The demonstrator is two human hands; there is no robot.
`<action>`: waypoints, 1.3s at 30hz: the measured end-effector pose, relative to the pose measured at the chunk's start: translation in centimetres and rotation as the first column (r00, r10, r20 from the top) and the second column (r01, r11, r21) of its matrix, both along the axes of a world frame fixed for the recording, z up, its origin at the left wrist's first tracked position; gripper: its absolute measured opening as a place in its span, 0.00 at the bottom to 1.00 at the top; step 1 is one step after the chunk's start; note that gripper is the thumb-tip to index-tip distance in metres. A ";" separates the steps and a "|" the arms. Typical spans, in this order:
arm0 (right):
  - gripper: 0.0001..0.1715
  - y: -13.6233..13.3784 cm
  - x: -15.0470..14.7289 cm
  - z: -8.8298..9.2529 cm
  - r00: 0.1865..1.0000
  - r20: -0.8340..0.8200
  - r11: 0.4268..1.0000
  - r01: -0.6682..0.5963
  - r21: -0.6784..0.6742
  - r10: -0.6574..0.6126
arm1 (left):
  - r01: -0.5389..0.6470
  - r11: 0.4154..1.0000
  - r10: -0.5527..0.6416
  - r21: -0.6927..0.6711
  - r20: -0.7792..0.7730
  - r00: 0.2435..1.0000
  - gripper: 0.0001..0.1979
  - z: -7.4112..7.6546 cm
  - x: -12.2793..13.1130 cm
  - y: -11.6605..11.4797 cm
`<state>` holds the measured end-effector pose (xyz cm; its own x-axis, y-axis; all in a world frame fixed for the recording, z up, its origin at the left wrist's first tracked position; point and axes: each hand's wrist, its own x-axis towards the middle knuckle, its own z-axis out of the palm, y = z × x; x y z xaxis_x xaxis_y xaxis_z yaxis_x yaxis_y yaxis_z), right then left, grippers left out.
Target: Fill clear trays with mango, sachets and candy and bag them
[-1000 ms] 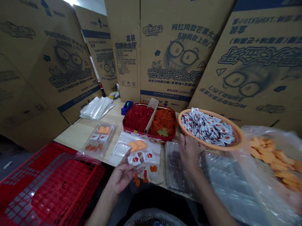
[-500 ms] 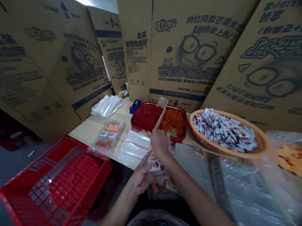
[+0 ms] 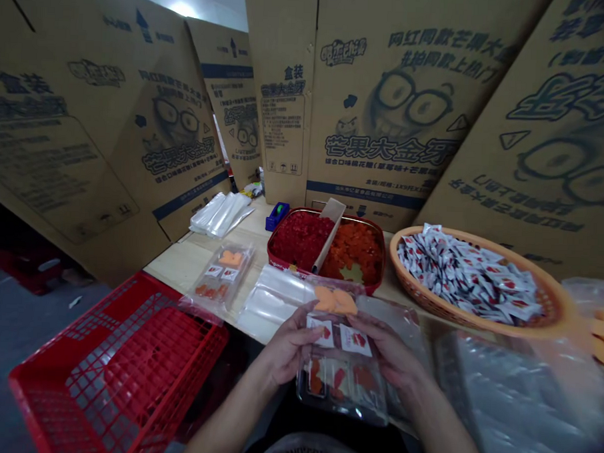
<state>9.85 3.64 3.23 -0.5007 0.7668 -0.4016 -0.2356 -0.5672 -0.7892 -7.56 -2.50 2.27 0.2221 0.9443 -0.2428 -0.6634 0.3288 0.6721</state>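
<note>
A clear plastic tray in a transparent bag is held in front of me by both hands. Orange pieces fill its far end, two white sachets lie across its middle, and red and orange pieces sit in its near compartments. My left hand grips the left side, thumb on top by a sachet. My right hand has hold of the right side, its fingers partly hidden by the bag. Just beyond, a red tin holds red and orange bits, parted by a cardboard strip.
A filled bagged tray lies left on the table, near flat clear bags and a blue tape dispenser. An orange basket of sachets stands right. Below left is a red crate; cardboard boxes wall the back.
My right hand has moved from the far end of the bagged tray to its right side. The tray now shows more fully between both hands. The view has shifted slightly.
</note>
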 end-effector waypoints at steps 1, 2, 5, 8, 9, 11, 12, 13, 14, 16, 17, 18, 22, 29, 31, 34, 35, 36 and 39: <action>0.12 -0.2 0.4 -0.3 0.998 -0.040 0.998 0.048 -0.044 -0.050 | 0.030 0.999 -0.028 0.038 -0.044 0.999 0.24 0.2 0.1 0.4; 0.11 -0.3 0.7 -0.4 0.993 -0.061 0.992 0.097 -0.076 -0.101 | 0.044 0.996 -0.033 0.083 -0.129 0.991 0.22 0.2 0.0 1.0; 0.11 0.1 1.9 -0.2 0.975 -0.075 0.973 0.202 -0.113 -0.211 | 0.042 0.945 0.183 0.325 -0.628 0.757 0.22 -0.7 -1.4 3.7; 0.12 0.7 3.4 0.4 0.949 -0.080 0.952 0.302 -0.051 -0.306 | 0.119 0.870 0.389 0.479 -0.814 0.431 0.14 -2.5 -3.7 6.5; 0.13 0.9 3.9 0.6 0.939 -0.087 0.943 0.331 -0.030 -0.333 | 0.142 0.861 0.401 0.488 -0.824 0.401 0.13 -3.2 -4.4 7.1; 0.13 1.1 4.7 0.8 0.922 -0.097 0.926 0.376 -0.014 -0.376 | 0.187 0.854 0.395 0.486 -0.838 0.377 0.13 -4.4 -5.3 7.9; 0.13 1.1 5.0 0.8 0.916 -0.100 0.921 0.389 -0.015 -0.388 | 0.211 0.849 0.393 0.484 -0.846 0.359 0.13 -5.0 -5.6 8.1; 0.13 1.1 5.3 0.9 0.914 -0.103 0.919 0.393 -0.017 -0.393 | 0.229 0.846 0.392 0.481 -0.853 0.343 0.12 -5.5 -5.8 8.1; 0.13 1.1 5.5 0.9 0.914 -0.107 0.919 0.393 -0.016 -0.392 | 0.243 0.844 0.393 0.479 -0.859 0.329 0.10 -6.0 -5.9 8.1; 0.13 1.0 5.7 0.9 0.919 -0.116 0.926 0.378 -0.016 -0.378 | 0.260 0.838 0.398 0.479 -0.864 0.308 0.08 -6.6 -6.0 8.0; 0.13 0.9 5.7 0.9 0.919 -0.118 0.927 0.376 -0.016 -0.375 | 0.266 0.834 0.404 0.483 -0.864 0.302 0.07 -6.8 -6.1 7.9; 0.13 0.8 5.7 0.9 0.917 -0.117 0.924 0.381 -0.018 -0.380 | 0.271 0.829 0.411 0.489 -0.862 0.297 0.06 -7.0 -6.0 7.8; 0.14 0.4 5.9 1.1 0.902 -0.103 0.907 0.418 -0.040 -0.420 | 0.283 0.802 0.451 0.526 -0.844 0.292 0.05 -6.9 -5.9 7.4; 0.11 -0.1 7.3 1.3 0.867 -0.102 0.871 0.478 -0.113 -0.489 | 0.291 0.760 0.514 0.581 -0.812 0.277 0.06 -5.9 -5.9 6.7; 0.09 -0.2 7.7 1.3 0.862 -0.106 0.866 0.483 -0.130 -0.496 | 0.316 0.743 0.528 0.591 -0.806 0.267 0.05 -5.1 -6.0 6.9; 0.07 -0.3 8.0 1.5 0.844 -0.131 0.853 0.506 -0.129 -0.520 | 0.429 0.713 0.528 0.555 -0.827 0.193 0.03 -3.2 -6.0 7.2; 0.07 -0.3 8.0 1.6 0.829 -0.143 0.841 0.523 -0.140 -0.540 | 0.459 0.718 0.521 0.524 -0.841 0.144 0.02 -2.5 -6.0 7.2; 0.06 -0.3 8.0 1.8 0.812 -0.152 0.825 0.543 -0.160 -0.564 | 0.474 0.731 0.512 0.491 -0.854 0.095 0.01 -1.9 -5.9 7.2; 0.07 -0.2 8.0 2.4 0.775 -0.169 0.789 0.571 -0.226 -0.609 | 0.430 0.782 0.493 0.450 -0.870 0.014 0.02 -0.9 -5.9 7.3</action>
